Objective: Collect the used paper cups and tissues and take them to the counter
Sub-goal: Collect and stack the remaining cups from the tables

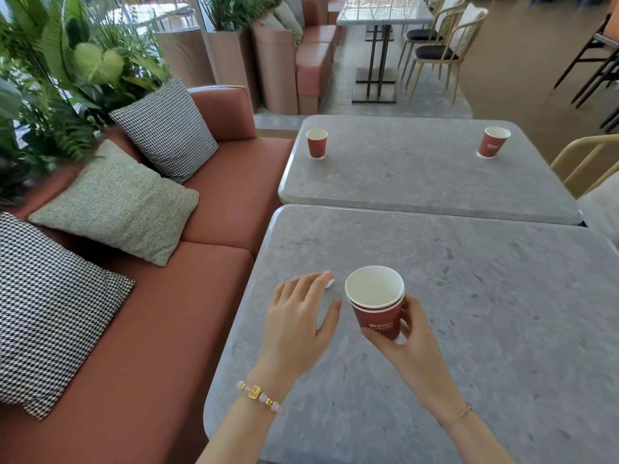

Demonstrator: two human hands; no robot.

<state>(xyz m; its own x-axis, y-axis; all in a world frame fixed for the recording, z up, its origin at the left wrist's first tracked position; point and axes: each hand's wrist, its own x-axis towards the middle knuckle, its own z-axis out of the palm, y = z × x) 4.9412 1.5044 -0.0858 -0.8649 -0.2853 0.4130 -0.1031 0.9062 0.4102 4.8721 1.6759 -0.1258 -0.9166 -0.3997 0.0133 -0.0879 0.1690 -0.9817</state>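
Observation:
My right hand (407, 333) grips a stack of two nested red paper cups (376, 304) above the near grey table (469, 313). Just left of the stack, my left hand (299, 316) hovers over the table with fingers straight and spread, holding nothing. A small white thing, perhaps a tissue (330, 283), shows past my left fingertips, mostly hidden. On the far grey table (418, 182) stand two more red paper cups, one at the far left (316, 144) and one at the far right (492, 142).
A terracotta sofa (201, 279) with several cushions runs along the tables' left side, with plants behind it. A beige chair (589, 162) stands right of the far table. Another table and chairs are further back.

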